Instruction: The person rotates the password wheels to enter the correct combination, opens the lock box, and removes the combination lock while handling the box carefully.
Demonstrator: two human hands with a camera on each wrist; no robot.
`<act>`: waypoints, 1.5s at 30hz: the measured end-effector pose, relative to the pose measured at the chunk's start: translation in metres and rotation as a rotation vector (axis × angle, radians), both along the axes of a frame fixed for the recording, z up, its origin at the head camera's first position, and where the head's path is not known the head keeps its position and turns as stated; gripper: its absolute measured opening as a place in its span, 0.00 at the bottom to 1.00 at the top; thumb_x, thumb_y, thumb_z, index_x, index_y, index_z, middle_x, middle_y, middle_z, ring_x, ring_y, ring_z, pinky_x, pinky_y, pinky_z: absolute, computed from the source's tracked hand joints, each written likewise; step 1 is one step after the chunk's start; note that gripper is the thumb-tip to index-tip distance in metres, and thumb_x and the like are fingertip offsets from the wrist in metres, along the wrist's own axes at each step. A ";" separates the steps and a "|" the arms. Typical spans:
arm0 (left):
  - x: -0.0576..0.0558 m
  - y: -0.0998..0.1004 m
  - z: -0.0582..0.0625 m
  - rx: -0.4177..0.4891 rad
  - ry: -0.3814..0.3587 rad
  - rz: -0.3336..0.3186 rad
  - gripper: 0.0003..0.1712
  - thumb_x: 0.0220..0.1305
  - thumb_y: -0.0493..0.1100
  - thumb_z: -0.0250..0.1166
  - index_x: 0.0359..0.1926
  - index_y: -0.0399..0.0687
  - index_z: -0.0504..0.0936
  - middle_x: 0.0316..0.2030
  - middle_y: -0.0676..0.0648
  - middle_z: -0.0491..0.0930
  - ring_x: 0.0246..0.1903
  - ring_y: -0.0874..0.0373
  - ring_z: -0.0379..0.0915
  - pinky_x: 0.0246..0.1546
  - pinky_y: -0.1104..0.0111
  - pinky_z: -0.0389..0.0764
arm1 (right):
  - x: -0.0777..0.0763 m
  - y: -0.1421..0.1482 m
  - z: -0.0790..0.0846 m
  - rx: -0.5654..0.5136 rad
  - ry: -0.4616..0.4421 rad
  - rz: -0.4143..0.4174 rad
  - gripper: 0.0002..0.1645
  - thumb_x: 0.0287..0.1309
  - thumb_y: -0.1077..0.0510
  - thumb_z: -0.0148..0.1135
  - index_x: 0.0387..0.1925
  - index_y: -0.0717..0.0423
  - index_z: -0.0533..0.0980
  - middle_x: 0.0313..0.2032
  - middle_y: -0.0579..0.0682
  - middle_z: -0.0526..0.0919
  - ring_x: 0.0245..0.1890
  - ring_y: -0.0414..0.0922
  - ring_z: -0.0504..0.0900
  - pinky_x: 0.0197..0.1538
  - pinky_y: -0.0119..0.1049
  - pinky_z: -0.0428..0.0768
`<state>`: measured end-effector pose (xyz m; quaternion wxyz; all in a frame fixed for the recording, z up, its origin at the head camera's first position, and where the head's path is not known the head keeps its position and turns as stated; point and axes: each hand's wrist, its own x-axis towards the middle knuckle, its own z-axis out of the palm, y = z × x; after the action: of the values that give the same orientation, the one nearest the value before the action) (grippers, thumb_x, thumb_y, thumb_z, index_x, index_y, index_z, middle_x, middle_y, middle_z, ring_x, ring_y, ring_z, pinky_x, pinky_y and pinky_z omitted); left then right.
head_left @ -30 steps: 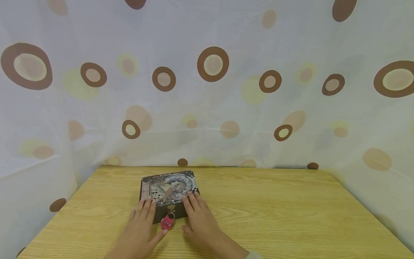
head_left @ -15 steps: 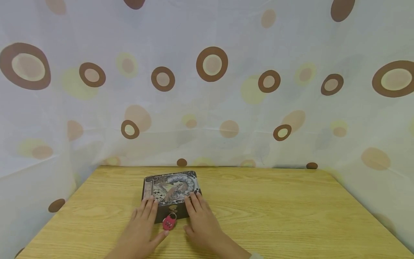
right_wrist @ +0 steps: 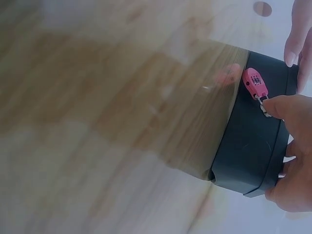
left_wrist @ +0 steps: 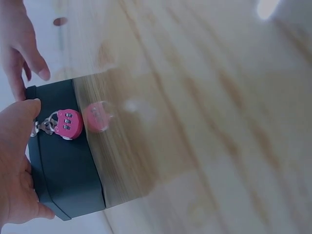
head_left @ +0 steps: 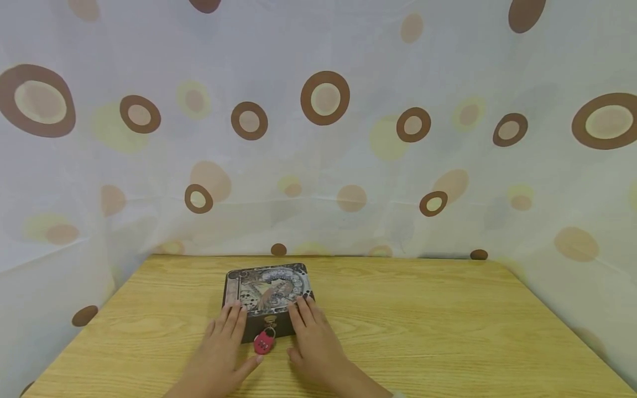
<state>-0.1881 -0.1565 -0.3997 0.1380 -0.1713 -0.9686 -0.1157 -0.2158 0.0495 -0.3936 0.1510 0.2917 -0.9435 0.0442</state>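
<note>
A: Nearest first, pls. Hands?
B: L hand [head_left: 219, 348] on the L front part of a dark rect. box [head_left: 271, 290], R hand [head_left: 318, 342] on the R front part. Both w/ backs up; sliver of pale sleeve [head_left: 398, 394] by the R wrist.
A: Fingers?
B: Both sets approx. straight, tips laid on the lid's front edge, i.e. resting rather than clenched. L thumb points in twd the middle, just beside the padlock [head_left: 264, 342], apart from it. R thumb tip nr the latch [head_left: 270, 319]; can't tell if it touches.
A: Padlock type?
B: Pink combo, 3 dials, hooked thru the latch, hanging agst the box's front.
A: Box pos.?
B: Flat on the wood-grain table [head_left: 423, 320], L of ctr, slightly angled. Illus. lid is down: figure, ornate border, etc.
A: Bkgd?
B: White curtain [head_left: 348, 160] w/ brown, peach & yellow ovals, behind the table's far edge.
</note>
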 end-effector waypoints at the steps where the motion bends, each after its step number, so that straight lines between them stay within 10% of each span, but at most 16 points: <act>1: 0.000 0.000 0.000 0.001 0.002 -0.002 0.49 0.56 0.63 0.60 0.65 0.30 0.60 0.66 0.32 0.57 0.68 0.37 0.48 0.61 0.40 0.60 | 0.000 0.001 0.000 -0.002 -0.003 0.001 0.44 0.52 0.47 0.64 0.65 0.62 0.59 0.65 0.60 0.63 0.66 0.56 0.61 0.67 0.47 0.65; 45: -0.005 0.026 0.002 0.008 -0.050 -0.036 0.49 0.57 0.63 0.59 0.66 0.30 0.57 0.68 0.32 0.53 0.68 0.36 0.45 0.62 0.38 0.57 | 0.002 0.029 0.002 -0.015 0.001 0.009 0.44 0.52 0.49 0.64 0.65 0.65 0.58 0.65 0.63 0.62 0.66 0.59 0.60 0.65 0.52 0.66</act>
<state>-0.1931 -0.1301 -0.3979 0.1124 -0.1851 -0.9681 -0.1263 -0.2136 0.0783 -0.3918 0.1533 0.2950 -0.9417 0.0522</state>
